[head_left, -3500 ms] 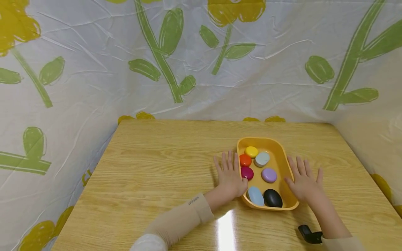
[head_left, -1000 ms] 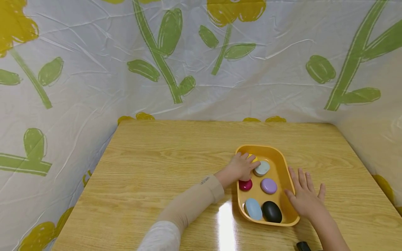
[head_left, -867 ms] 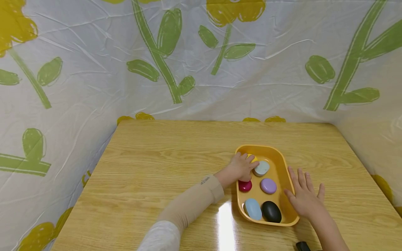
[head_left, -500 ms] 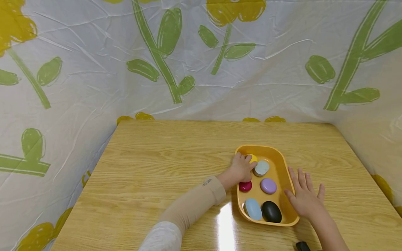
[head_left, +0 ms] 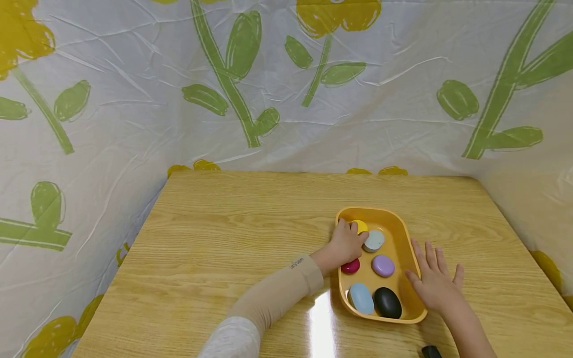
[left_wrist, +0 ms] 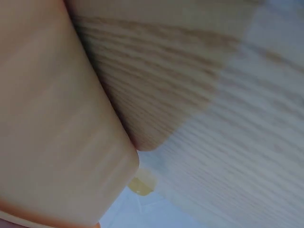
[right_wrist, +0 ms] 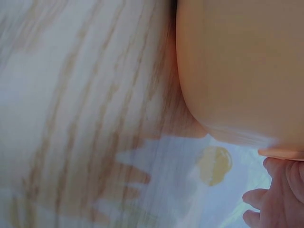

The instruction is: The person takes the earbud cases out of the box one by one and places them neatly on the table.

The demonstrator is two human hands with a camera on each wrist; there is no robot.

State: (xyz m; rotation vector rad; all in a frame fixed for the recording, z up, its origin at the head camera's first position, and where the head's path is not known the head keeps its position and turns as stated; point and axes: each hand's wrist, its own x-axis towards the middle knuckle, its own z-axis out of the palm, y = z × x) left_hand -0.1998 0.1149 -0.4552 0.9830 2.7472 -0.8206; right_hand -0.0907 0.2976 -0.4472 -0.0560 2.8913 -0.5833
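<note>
My left hand (head_left: pixel 345 242) reaches over the left wall of a yellow-orange tray (head_left: pixel 417 298), its fingers curled down over the spot of an orange-red pebble, now hidden beneath them. Close round it lie a yellow pebble (head_left: pixel 360 226), a pale grey pebble (head_left: pixel 374 240) and a crimson pebble (head_left: pixel 351 266). My right hand (head_left: pixel 436 283) rests against the tray's right side, fingers spread and straight; its fingers also show low in the right wrist view. The left wrist view shows the tray's outer wall (left_wrist: pixel 57 118), not the hand.
Inside the tray are also a lilac pebble (head_left: pixel 383 266), a light blue pebble (head_left: pixel 360 298) and a larger black pebble (head_left: pixel 387 303). A black object (head_left: pixel 431 351) lies at the front edge of view. Flower-printed cloth (head_left: pixel 358 124) hangs round the wooden table (head_left: pixel 224 223).
The left hand has gone from the tray's left side into it, and its fingers have curled in over the orange-red pebble. The tray has shifted slightly towards me. The right hand stays at its side.
</note>
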